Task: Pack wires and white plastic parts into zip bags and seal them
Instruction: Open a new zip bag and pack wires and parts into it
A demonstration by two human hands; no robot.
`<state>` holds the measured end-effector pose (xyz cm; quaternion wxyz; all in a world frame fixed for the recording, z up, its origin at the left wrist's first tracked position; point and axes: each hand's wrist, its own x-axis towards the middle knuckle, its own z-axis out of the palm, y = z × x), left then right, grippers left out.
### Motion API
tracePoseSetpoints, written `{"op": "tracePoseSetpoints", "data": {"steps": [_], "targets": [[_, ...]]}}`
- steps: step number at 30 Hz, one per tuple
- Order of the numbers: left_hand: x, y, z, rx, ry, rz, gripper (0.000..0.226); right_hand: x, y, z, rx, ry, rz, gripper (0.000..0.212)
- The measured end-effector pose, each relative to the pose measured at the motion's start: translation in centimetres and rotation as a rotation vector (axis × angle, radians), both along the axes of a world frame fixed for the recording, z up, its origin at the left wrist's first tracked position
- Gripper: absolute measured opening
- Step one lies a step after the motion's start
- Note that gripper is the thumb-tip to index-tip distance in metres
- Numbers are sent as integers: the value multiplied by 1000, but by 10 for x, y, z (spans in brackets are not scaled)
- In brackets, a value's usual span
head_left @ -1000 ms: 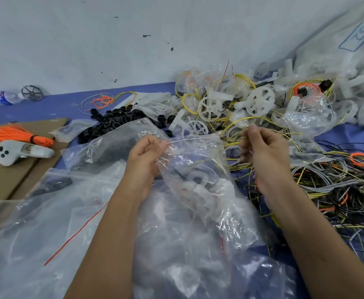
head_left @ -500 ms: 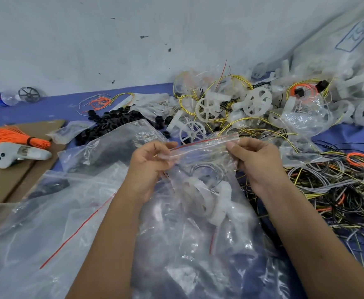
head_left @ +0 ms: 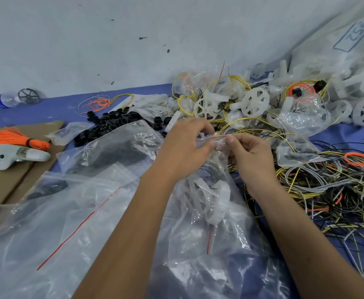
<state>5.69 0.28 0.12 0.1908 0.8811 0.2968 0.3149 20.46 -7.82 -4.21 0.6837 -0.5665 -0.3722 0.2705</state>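
Fingers of the left hand and right hand pinch the red-striped top edge of a clear plastic zip bag. Its body hangs below both hands, holding white plastic parts, left of the tangled wire pile.

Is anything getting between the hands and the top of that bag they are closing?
Nothing visible. The left hand and right hand both pinch the zip bag directly at its red zip strip.

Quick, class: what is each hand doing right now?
Left hand: closed, pinching the zip bag at its red seal strip.
Right hand: closed, pinching the same strip.
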Motion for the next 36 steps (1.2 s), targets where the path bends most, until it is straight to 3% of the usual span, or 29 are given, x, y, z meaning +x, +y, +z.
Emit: {"op": "tracePoseSetpoints", "data": {"steps": [3,9,14,21,36], "targets": [[11,3,3,-142,55,-68,7,-1,-1,0,45,-32,24,11],[7,16,-3,-186,36,-61,18,-2,-1,-2,56,-77,84,12],[1,23,-5,-276,47,-75,6,3,-1,-5,-3,-268,33,12],[-2,24,-5,-380,-15,-149,5,-1,-1,-5,-7,-380,7,10],[-4,29,-15,-333,-42,-108,15,-2,2,-7,-5,-422,-51,7]]}}
